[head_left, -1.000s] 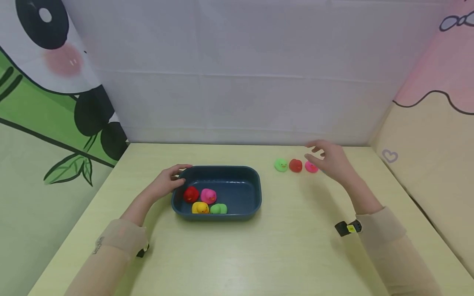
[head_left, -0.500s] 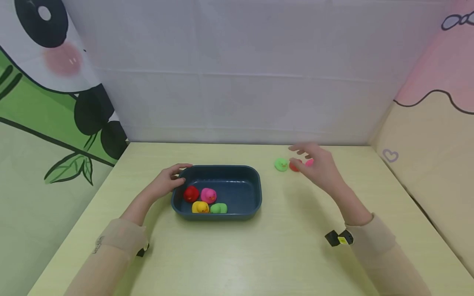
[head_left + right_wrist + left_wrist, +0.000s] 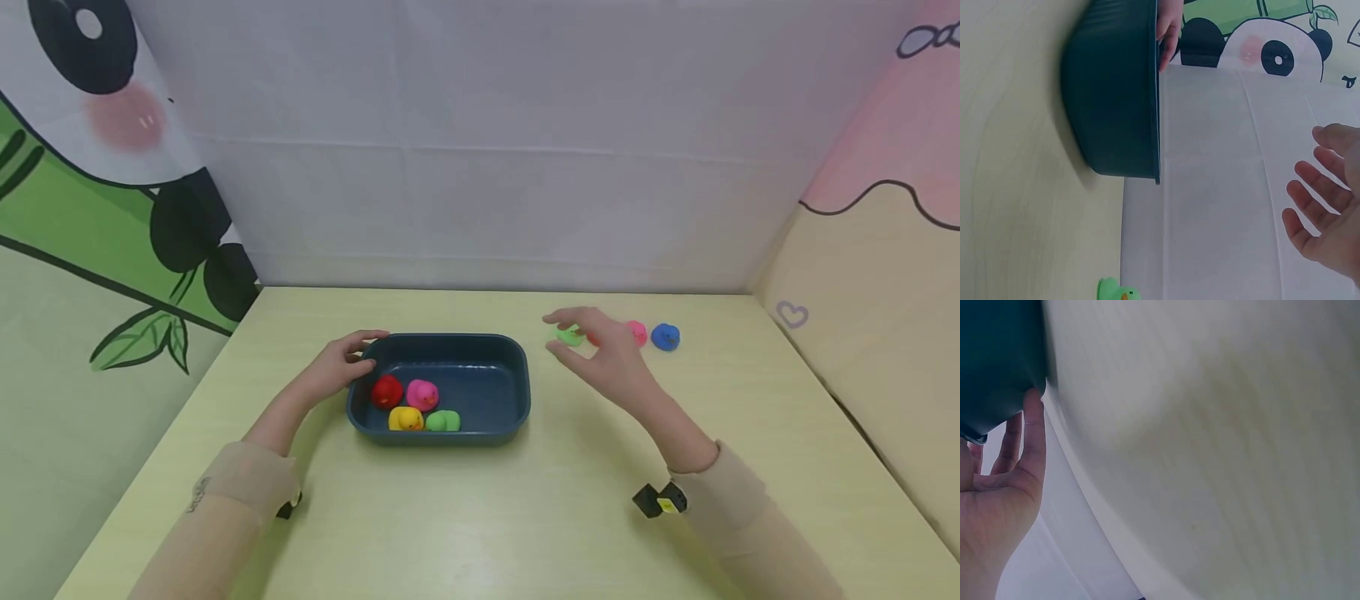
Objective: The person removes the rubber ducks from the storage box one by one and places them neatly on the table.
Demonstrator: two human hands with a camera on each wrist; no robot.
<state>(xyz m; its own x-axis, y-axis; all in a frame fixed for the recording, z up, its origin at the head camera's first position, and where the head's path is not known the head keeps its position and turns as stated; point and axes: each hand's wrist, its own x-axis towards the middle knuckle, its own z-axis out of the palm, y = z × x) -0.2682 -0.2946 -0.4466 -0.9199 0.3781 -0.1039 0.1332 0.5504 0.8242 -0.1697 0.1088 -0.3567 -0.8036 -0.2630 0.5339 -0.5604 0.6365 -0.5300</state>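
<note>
My left hand [image 3: 335,366] grips the left end of a dark blue plastic basin [image 3: 491,387], thumb over the rim and fingers outside; the left wrist view shows those fingers against the basin's wall [image 3: 997,356]. In the basin lie a red rubber duck [image 3: 387,392], a pink duck [image 3: 422,396], a yellow duck [image 3: 406,419] and a green duck [image 3: 443,421]. My right hand [image 3: 611,358] is held over the table with fingers loosely bent and nothing between them. It overlaps another green duck [image 3: 572,337] and hides most of a second red duck [image 3: 593,340].
Right of that hand, another pink duck [image 3: 637,332] and a blue duck [image 3: 665,337] stand in the same row near the back of the pale wooden table [image 3: 480,517]. A white cloth backdrop [image 3: 480,208] rises behind, with printed panels at both sides.
My right hand has moved left and slightly toward me along the row, uncovering the blue and pink ducks and now overlapping the green and red ones. My left hand and the basin stay put.
</note>
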